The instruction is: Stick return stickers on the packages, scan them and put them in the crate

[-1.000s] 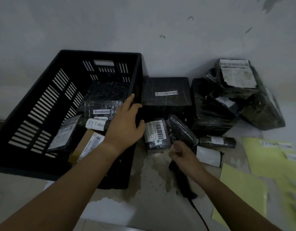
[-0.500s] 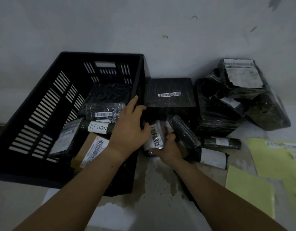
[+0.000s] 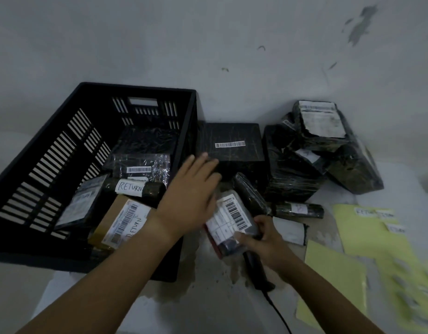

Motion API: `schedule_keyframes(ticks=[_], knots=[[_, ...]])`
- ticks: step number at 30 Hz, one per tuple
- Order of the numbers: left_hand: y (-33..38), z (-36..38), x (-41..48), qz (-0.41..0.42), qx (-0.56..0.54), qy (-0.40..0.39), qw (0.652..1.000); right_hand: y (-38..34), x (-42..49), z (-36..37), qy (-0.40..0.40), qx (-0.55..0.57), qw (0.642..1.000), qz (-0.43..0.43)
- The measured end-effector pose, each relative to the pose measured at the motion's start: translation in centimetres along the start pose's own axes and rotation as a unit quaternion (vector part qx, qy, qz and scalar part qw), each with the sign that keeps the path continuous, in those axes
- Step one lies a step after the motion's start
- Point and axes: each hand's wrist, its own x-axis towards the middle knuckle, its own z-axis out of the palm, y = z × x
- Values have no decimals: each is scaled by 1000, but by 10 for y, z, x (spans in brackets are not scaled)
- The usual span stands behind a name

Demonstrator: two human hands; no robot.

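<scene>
1. Right hand grips the small labelled package by its near end, just right of the crate.
2. Left hand hovers flat with fingers straight, over the package's left edge.
3. Scanner lies beneath the right hand.

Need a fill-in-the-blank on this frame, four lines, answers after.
1. The sticker on the black roll in the crate reads ____.
2. The left hand, fingers straight, holds ____.
3. The sticker sheets at the right are coloured ____.
4. The right hand grips the small package, which is outside the ____.
Answers: RETURN; nothing; yellow; crate.
</scene>
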Motion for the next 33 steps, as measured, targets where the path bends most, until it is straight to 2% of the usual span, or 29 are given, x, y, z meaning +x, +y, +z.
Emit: schedule_keyframes(ticks=[1,3,4,5,6,7,8,9,11,13,15,21,24,27,29,31,33], knots=[[13,4,-4,5,-26,-3,1000,-1,-11,-11,-2,12,1000,-3],[42,11,-14,-53,-144,0,988,-4,-30,-32,-2,42,999,-7],[56,14,-21,-104,-221,4,970,-6,-39,-42,-1,52,999,-10],[69,18,-29,-167,-313,9,935,-6,-47,-51,-1,58,998,-16],[80,20,-36,-241,-421,3,874,-6,-53,-59,-4,62,998,-19],[88,24,-43,-318,-521,-16,792,-6,-59,-65,-9,66,998,-23],[95,28,-48,-384,-591,-41,708,-6,-63,-70,-16,69,997,-25],[99,31,-54,-431,-630,-81,641,-6,-66,-73,-26,73,997,-26],[103,32,-62,-477,-677,-144,541,-5,-69,-76,-41,73,996,-26],[103,31,-67,-499,-699,-166,485,-6,-69,-76,-48,67,996,-32],[100,30,-71,-501,-703,-175,474,-6,-67,-75,-51,54,997,-35],[94,19,-77,-484,-702,-173,493,-24,-58,-67,-62,6,996,-61],[91,15,-81,-471,-699,-169,511,-33,-50,-65,-42,-4,996,-82],[90,12,-85,-462,-708,-156,511,-43,-43,-60,-21,27,994,-108],[89,13,-86,-468,-711,-124,509,-44,-34,-55,16,75,991,-108],[87,13,-87,-477,-711,-88,510,-29,-22,-51,89,120,985,-84],[85,14,-88,-477,-711,-61,513,-1,-11,-46,149,46,987,-39]])
